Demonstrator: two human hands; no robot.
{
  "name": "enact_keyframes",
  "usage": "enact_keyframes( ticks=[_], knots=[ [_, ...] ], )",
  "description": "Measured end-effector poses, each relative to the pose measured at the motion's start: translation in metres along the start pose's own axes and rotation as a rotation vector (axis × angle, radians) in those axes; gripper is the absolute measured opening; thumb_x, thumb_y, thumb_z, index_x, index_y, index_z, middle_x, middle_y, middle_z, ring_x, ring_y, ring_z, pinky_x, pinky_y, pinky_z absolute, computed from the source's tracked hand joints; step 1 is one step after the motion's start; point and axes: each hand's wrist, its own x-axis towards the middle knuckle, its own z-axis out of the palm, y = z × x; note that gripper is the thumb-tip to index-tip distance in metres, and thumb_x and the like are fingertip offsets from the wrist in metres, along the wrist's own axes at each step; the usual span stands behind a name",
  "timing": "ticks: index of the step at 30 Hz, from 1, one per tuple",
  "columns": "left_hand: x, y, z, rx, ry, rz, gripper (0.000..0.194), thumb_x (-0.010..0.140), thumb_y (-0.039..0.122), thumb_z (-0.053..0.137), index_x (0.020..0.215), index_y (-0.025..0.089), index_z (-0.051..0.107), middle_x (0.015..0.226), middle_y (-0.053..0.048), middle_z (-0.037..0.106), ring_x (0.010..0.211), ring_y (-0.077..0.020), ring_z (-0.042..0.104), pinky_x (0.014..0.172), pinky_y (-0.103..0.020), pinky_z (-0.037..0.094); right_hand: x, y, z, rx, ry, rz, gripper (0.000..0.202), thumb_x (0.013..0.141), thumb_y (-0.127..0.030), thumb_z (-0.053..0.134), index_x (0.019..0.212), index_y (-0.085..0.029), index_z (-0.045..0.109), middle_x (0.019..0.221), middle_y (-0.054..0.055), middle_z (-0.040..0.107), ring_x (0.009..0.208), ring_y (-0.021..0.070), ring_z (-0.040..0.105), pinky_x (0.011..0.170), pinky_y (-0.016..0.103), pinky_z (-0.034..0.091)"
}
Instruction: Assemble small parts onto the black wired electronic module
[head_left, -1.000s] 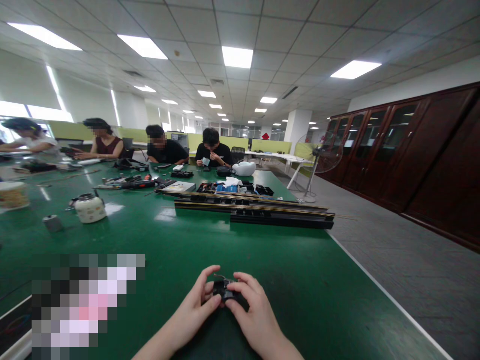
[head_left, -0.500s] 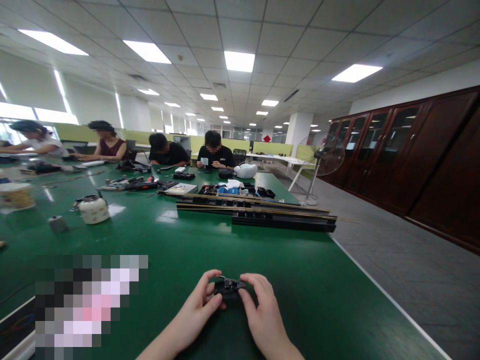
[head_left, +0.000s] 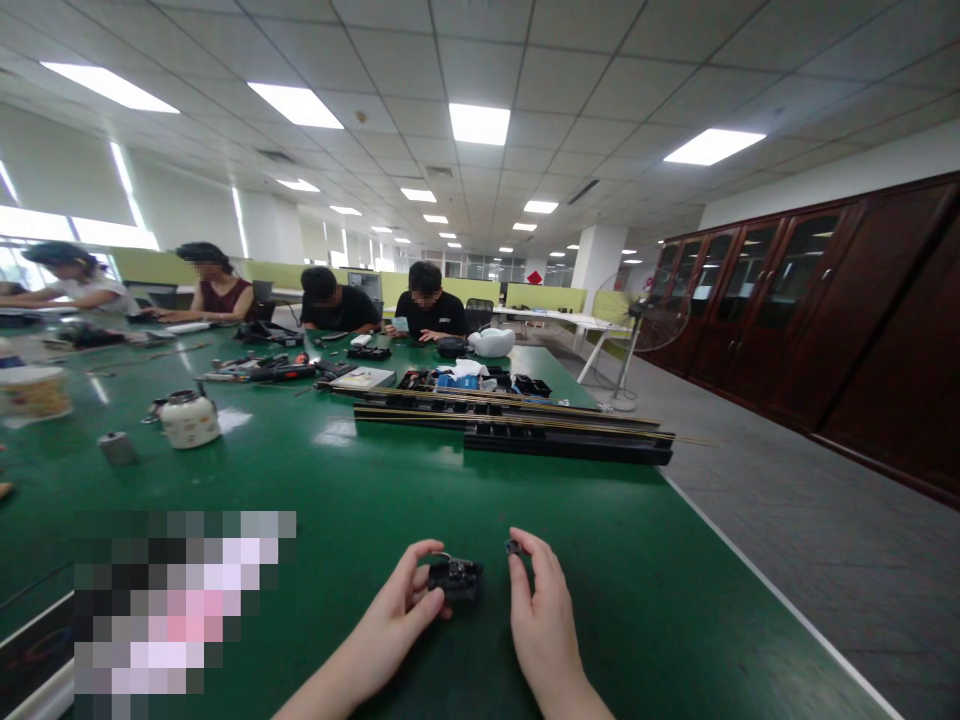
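Note:
A small black device [head_left: 459, 578] with tiny parts showing on its upper face is held by its left side in my left hand [head_left: 409, 605], above the green table [head_left: 337, 520]. To the right of it, apart from the device, my right hand [head_left: 541, 605] pinches a small dark piece [head_left: 513, 547] between thumb and fingertips. The fine details of both items are too small to tell.
Long black rails [head_left: 570, 446] with thin brass-coloured rods lie across the table ahead. A cream pot [head_left: 189, 420] and a grey cylinder [head_left: 118, 449] stand to the left. Several people sit at the far side. A fan [head_left: 634, 315] stands at the right.
My right hand has moved right, away from the black device, with the small dark piece between its fingers. My left hand has stayed in place. The person opposite has lowered a light-coloured item.

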Motion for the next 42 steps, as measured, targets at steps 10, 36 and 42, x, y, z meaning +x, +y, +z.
enact_keyframes(
  ticks=[10,36,42],
  knots=[
    [0.001,-0.003,-0.003,0.006,-0.02,0.017,0.046,0.077,0.043,0.049,0.114,0.023,0.029,0.1,-0.007,0.059,0.079,-0.0161,0.054,0.08,-0.034,0.034,0.003,0.004,0.0,0.003,0.176,0.08,0.032,0.086,-0.035,0.035,0.106,-0.017,0.051,0.108,0.011,0.057,0.103,0.0229,0.051,0.089,0.04,0.039],
    [0.001,-0.005,-0.002,-0.047,-0.002,0.013,0.043,0.077,0.039,0.051,0.113,0.025,0.033,0.092,-0.003,0.058,0.078,-0.0152,0.053,0.079,-0.033,0.036,-0.006,-0.014,0.0,-0.055,-0.122,-0.139,0.022,0.08,-0.026,0.05,0.101,-0.022,0.057,0.095,0.006,0.062,0.094,0.0204,0.055,0.083,0.036,0.044],
    [0.001,-0.008,-0.002,-0.065,0.001,0.032,0.043,0.076,0.038,0.052,0.113,0.025,0.035,0.095,-0.004,0.058,0.08,-0.0157,0.054,0.081,-0.034,0.037,-0.004,-0.027,-0.004,0.001,-0.295,-0.261,0.019,0.077,-0.022,0.056,0.095,-0.027,0.061,0.089,0.001,0.064,0.088,0.0176,0.056,0.083,0.035,0.043]
  ],
)
